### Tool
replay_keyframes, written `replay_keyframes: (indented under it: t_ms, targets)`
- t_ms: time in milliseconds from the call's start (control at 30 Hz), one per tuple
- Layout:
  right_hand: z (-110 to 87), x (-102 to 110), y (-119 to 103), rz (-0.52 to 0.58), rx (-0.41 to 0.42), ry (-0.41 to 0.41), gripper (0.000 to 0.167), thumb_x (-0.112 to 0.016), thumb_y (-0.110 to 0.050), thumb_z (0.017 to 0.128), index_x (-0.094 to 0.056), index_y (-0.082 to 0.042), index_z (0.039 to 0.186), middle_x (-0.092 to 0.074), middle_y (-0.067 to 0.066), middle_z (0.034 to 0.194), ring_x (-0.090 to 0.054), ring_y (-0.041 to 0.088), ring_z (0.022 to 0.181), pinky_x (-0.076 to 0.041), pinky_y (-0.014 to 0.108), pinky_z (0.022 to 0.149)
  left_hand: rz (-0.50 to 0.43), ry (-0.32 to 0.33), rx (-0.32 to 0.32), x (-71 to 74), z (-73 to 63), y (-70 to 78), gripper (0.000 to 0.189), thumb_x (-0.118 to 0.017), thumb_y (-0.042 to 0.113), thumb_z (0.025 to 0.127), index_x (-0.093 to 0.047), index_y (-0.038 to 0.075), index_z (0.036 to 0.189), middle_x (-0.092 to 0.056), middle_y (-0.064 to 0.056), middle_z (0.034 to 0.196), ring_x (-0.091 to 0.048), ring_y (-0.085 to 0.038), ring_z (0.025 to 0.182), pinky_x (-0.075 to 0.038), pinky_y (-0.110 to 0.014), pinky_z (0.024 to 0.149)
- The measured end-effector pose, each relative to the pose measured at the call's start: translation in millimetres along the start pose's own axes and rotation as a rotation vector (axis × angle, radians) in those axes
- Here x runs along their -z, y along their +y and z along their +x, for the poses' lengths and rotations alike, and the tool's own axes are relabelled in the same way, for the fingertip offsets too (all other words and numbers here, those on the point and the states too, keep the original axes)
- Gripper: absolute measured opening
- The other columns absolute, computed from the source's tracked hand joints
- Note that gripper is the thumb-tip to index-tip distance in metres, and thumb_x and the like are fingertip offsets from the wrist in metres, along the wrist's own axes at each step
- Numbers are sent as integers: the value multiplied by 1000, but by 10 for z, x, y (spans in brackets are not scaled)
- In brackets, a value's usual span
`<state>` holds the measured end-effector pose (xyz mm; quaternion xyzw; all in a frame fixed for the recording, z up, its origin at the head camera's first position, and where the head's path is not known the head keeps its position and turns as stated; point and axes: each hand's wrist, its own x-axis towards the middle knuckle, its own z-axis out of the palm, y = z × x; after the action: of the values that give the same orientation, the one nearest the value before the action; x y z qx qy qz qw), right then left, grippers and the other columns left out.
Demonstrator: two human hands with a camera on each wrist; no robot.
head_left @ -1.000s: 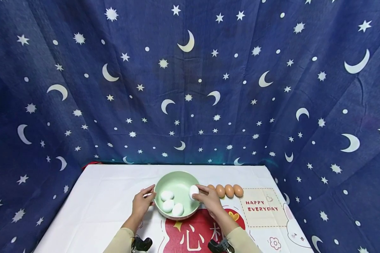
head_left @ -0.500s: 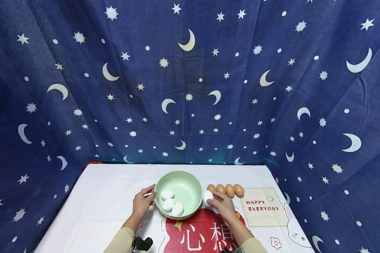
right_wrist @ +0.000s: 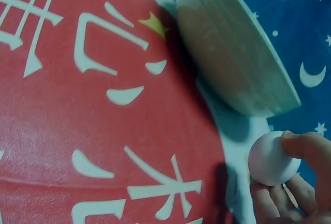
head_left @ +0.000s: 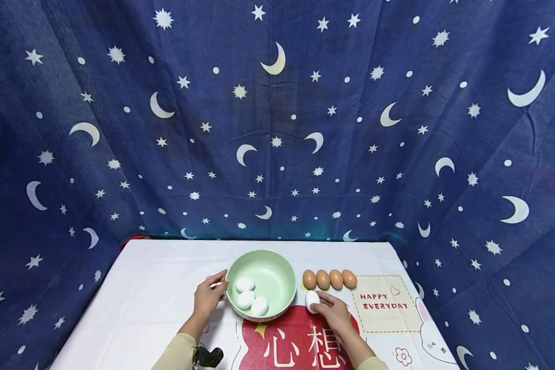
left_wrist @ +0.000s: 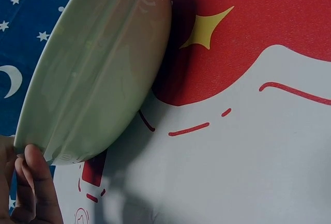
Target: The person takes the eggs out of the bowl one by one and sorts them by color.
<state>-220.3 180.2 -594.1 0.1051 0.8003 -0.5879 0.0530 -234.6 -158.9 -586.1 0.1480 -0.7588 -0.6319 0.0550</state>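
Note:
A light green bowl (head_left: 277, 280) stands on the table with three white eggs (head_left: 246, 299) lying together at its left and near side. At the bowl's left rim my left hand (head_left: 208, 298) pinches the edge; in the left wrist view its fingertips (left_wrist: 36, 157) meet the bowl's lower end. My right hand (head_left: 335, 311) holds another white egg (head_left: 312, 301) between thumb and fingers, to the right of the bowl and apart from it. In the right wrist view the held egg (right_wrist: 274, 158) is mostly visible. Just beyond it, several brown eggs (head_left: 322, 279) lie in a row.
The white tablecloth (head_left: 157, 288) has a red print with large characters (head_left: 282, 349) before the bowl. A printed beige card (head_left: 384, 303) and a rabbit drawing (head_left: 432, 339) lie at right. A blue curtain (head_left: 277, 154) with moons and stars hangs behind.
My right hand has carried the white egg from over the bowl's right side out to the right, then nearer to me, in front of the brown eggs. My left hand stays at the rim.

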Motion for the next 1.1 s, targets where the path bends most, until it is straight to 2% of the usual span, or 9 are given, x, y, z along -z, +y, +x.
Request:
replay_keyframes:
  t_ms: [167, 467, 833, 1100]
  targets:
    - [33, 7, 92, -3, -1, 4, 58, -78, -17, 82, -58, 5, 131, -66, 23, 123, -61, 35, 118, -54, 43, 101, 2, 5, -3, -3, 1, -1, 38, -67, 3, 90, -64, 1, 128, -66, -21, 117, -63, -6, 71, -63, -25, 60]
    - [102, -9, 216, 0, -3, 46, 58, -80, -19, 81, -60, 5, 130, -67, 22, 121, -62, 34, 117, -55, 41, 99, 4, 2, -7, 0, -6, -5, 39, -67, 4, 90, -64, 1, 129, -66, -21, 115, -64, -7, 73, -63, -25, 61]
    - [133, -11, 224, -33, 17, 51, 57, -81, -21, 80, -62, 2, 129, -70, 19, 114, -67, 30, 110, -58, 30, 90, 7, 2, -3, -4, 10, -14, 38, -68, 4, 90, -64, 2, 128, -65, -21, 117, -64, -8, 72, -62, -22, 60]
    - [166, -42, 253, -43, 20, 98, 56, -82, -19, 79, -64, 3, 127, -72, 19, 110, -68, 29, 107, -58, 18, 79, 3, 7, -12, -5, 13, -17, 38, -67, 3, 90, -65, 2, 128, -66, -22, 115, -63, -5, 69, -63, -25, 60]
